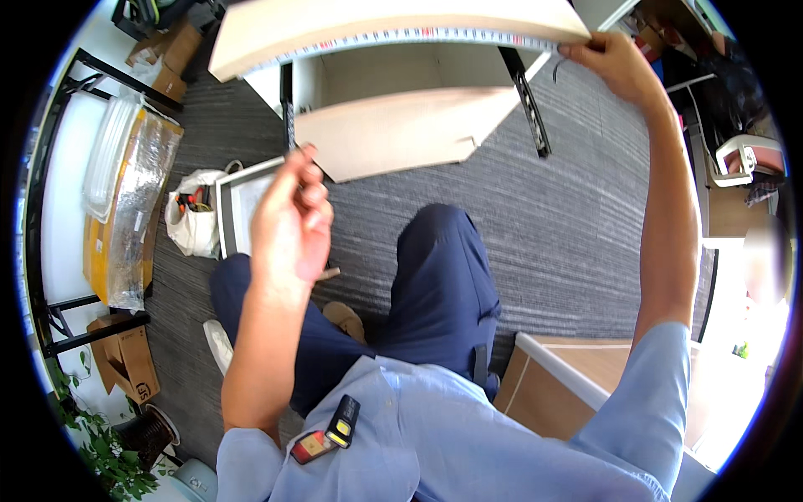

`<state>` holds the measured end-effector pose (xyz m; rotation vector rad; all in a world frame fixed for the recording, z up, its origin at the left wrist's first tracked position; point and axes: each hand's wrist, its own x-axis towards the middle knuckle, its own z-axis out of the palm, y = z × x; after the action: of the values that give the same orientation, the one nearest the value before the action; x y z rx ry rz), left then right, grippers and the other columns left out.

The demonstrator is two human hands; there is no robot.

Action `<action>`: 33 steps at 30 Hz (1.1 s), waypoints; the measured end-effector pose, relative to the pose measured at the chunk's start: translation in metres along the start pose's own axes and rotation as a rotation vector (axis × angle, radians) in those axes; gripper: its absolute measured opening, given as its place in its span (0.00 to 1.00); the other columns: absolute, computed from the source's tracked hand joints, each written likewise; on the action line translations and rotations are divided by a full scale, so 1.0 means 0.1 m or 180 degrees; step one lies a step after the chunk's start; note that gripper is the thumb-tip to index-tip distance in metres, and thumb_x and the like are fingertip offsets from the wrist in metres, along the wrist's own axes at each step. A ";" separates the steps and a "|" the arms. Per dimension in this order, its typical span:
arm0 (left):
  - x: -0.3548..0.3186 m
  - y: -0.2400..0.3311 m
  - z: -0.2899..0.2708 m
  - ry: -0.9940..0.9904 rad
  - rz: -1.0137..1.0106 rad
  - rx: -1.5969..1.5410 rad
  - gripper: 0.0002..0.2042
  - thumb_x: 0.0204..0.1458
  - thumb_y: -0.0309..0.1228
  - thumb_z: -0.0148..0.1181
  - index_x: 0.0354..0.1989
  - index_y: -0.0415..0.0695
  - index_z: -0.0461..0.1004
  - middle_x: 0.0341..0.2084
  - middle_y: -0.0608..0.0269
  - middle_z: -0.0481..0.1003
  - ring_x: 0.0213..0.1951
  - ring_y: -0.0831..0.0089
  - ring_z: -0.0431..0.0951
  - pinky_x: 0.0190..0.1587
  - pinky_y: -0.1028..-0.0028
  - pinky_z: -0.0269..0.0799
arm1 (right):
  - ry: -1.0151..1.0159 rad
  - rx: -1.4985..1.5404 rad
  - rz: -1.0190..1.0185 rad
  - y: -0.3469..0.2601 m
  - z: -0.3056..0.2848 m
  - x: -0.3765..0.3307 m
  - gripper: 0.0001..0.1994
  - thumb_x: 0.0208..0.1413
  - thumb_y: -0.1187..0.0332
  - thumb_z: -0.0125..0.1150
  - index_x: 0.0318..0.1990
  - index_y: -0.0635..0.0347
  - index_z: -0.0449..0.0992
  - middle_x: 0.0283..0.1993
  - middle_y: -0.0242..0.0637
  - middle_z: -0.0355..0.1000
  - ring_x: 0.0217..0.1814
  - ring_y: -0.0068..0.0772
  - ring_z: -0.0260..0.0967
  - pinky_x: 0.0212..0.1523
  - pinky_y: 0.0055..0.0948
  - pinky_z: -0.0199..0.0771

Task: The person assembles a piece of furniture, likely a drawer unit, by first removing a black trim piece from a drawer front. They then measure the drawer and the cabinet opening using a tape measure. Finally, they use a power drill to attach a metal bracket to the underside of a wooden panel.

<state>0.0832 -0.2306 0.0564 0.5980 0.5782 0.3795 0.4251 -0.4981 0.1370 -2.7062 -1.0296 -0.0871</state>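
Note:
A light wooden cabinet (393, 125) lies on the grey carpet in front of my knees, with a top panel (376, 21) tilted over it. A tape measure strip (418, 35) with red marks runs along that panel's front edge. My right hand (615, 63) is stretched out and pinches the tape's end at the panel's right corner. My left hand (293, 217) is raised with its fingers closed, near the lower end of the left black drawer rail (288, 117). A short brown pencil (329, 274) pokes out below its palm.
A second black rail (529, 100) hangs off the cabinet's right side. A white framed panel (238, 201) and a white bag of small parts (194, 219) lie on the left. Wrapped boards (125, 209) rest on a black rack. A wooden box (556, 393) sits at my right hip.

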 end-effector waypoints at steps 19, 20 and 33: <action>-0.14 0.06 0.01 -0.0136 -0.0307 -0.0147 0.16 0.59 0.22 0.46 0.56 0.37 0.67 0.36 0.58 0.75 0.27 0.81 0.69 0.25 0.84 0.64 | 0.0000 0.0551 0.0118 -0.09 -0.13 0.03 0.17 0.52 0.59 0.66 0.39 0.67 0.81 0.25 0.39 0.75 0.25 0.26 0.67 0.31 0.31 0.69; -0.15 0.04 0.03 -0.0149 -0.0338 -0.0193 0.16 0.59 0.21 0.46 0.57 0.38 0.67 0.38 0.56 0.75 0.28 0.80 0.71 0.26 0.83 0.65 | -0.0142 0.0675 0.0127 -0.08 -0.16 0.03 0.16 0.52 0.60 0.65 0.39 0.68 0.80 0.26 0.37 0.75 0.26 0.23 0.68 0.31 0.30 0.70; -0.20 0.23 -0.13 -0.0279 -0.0043 -0.0560 0.19 0.60 0.21 0.42 0.60 0.36 0.60 0.41 0.50 0.75 0.31 0.75 0.75 0.35 0.76 0.74 | -0.0084 0.0986 0.0014 0.02 -0.11 -0.02 0.14 0.56 0.67 0.60 0.38 0.75 0.76 0.25 0.33 0.70 0.29 0.19 0.61 0.32 0.26 0.64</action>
<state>0.0560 -0.2173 0.0703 0.4392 0.4592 0.3851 0.4250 -0.5032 0.1469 -2.4346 -0.9560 0.1012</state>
